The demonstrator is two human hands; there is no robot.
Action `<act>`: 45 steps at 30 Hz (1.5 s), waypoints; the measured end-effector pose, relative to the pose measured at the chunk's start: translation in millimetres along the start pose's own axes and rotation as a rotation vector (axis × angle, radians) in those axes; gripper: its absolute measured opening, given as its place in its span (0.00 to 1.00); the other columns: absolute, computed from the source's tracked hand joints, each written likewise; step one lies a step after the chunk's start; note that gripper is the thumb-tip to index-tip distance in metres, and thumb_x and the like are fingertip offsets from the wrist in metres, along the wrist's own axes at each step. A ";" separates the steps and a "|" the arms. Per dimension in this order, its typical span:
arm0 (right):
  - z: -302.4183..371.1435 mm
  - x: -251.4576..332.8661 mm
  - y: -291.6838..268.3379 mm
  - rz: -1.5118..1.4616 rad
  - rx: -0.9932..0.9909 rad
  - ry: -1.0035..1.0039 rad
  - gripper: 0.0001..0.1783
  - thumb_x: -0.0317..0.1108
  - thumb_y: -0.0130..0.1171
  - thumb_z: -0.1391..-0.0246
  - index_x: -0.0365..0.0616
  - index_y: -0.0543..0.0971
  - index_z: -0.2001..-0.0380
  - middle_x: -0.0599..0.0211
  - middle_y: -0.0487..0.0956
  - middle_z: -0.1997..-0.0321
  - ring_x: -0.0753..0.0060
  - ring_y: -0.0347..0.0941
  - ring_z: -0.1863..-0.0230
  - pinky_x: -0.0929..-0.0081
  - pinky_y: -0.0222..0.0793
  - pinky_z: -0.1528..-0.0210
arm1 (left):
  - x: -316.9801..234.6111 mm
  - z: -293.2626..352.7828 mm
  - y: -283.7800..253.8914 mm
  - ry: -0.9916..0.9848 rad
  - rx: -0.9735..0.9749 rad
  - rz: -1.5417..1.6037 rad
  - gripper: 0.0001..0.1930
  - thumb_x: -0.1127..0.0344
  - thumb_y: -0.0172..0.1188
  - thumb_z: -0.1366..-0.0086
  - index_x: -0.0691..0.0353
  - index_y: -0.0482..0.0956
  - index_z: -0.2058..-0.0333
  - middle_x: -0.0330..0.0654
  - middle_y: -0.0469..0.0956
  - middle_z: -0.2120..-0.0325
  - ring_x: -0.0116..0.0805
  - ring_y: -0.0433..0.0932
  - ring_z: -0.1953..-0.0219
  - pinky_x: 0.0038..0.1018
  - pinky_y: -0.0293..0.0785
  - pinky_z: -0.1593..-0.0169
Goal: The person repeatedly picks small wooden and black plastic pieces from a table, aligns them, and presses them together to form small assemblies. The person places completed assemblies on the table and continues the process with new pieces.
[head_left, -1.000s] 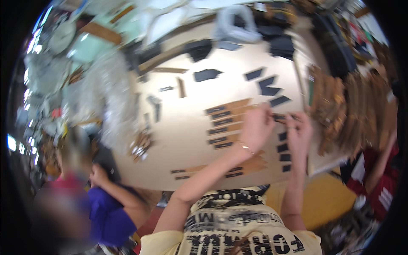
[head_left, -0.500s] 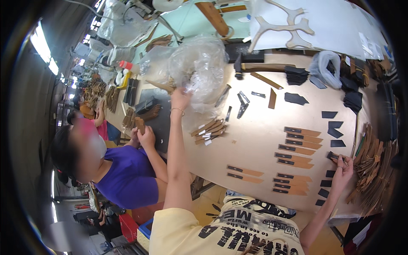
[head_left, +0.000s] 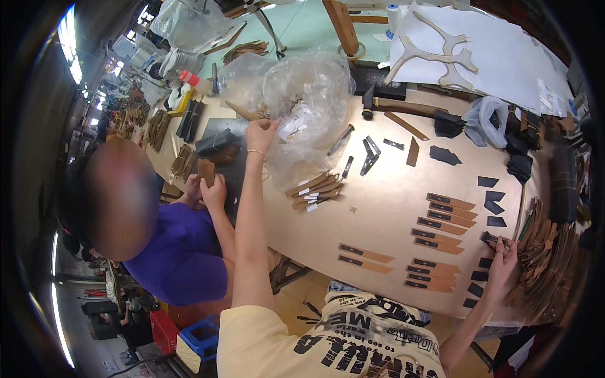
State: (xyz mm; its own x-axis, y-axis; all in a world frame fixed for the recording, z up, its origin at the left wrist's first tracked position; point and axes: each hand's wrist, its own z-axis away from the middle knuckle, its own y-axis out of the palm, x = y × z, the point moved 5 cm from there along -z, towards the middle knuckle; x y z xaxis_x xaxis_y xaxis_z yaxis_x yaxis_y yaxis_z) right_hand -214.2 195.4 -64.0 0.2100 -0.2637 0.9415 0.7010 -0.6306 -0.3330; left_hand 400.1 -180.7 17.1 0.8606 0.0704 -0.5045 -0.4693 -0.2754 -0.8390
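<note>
My left hand (head_left: pixel 260 135) reaches far out over the table, fingers closed, beside the open side of a clear plastic bag (head_left: pixel 318 82). White slips (head_left: pixel 295 123) show inside the bag. Whatever those fingers hold is too small to make out. At the right edge my right hand (head_left: pixel 502 257) pinches a small black piece (head_left: pixel 488 237) with a shiny strip on it, just above the tabletop. Around it lie black cut pieces (head_left: pixel 496 222). Further left, brown pointed strips (head_left: pixel 441 227) carry black strips on one end, laid out in rows.
A hammer (head_left: pixel 403 106) lies at the back, near loose dark metal strips (head_left: pixel 369 154). Brown strips with white tags (head_left: pixel 315 191) are piled mid-table. Bundled brown strips (head_left: pixel 545 264) crowd the right edge. At left, a co-worker in purple (head_left: pixel 179 252) holds a brown piece (head_left: pixel 206 171).
My left hand has drawn slightly left, away from the plastic bag. My right hand still holds the black piece at about the same spot. The view has shifted, and the co-worker's head has turned.
</note>
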 end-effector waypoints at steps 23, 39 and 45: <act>4.9 18.8 5.9 0.020 -0.039 0.036 0.07 0.31 0.57 0.37 0.39 0.74 0.64 0.62 0.85 0.73 0.84 0.76 0.70 0.85 0.65 0.64 | -3.6 -23.8 64.6 0.184 0.292 -0.183 0.15 0.57 0.71 0.48 0.61 0.87 0.65 0.49 0.85 0.70 0.45 0.85 0.66 0.34 0.78 0.58; 9.1 17.7 7.7 -0.033 -0.014 0.086 0.09 0.31 0.59 0.38 0.35 0.73 0.62 0.59 0.85 0.72 0.81 0.77 0.70 0.84 0.66 0.69 | -39.8 -28.7 44.4 0.188 -0.029 -0.346 0.17 0.55 0.72 0.51 0.65 0.87 0.72 0.48 0.84 0.77 0.38 0.85 0.72 0.32 0.79 0.64; 10.6 31.3 12.5 -0.058 -0.031 0.130 0.08 0.30 0.59 0.38 0.36 0.74 0.63 0.62 0.85 0.71 0.84 0.77 0.68 0.86 0.66 0.63 | 8.1 -66.0 23.7 -0.034 0.001 -0.211 0.17 0.51 0.69 0.47 0.57 0.88 0.65 0.51 0.85 0.69 0.49 0.84 0.63 0.38 0.79 0.56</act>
State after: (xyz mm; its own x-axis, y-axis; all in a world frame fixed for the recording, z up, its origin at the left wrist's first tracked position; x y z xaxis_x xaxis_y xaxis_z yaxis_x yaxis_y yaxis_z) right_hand -191.6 187.0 -38.1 0.0786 -0.3170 0.9452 0.6876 -0.6693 -0.2817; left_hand 409.0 -250.0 6.6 0.9324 0.1591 -0.3244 -0.2797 -0.2505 -0.9268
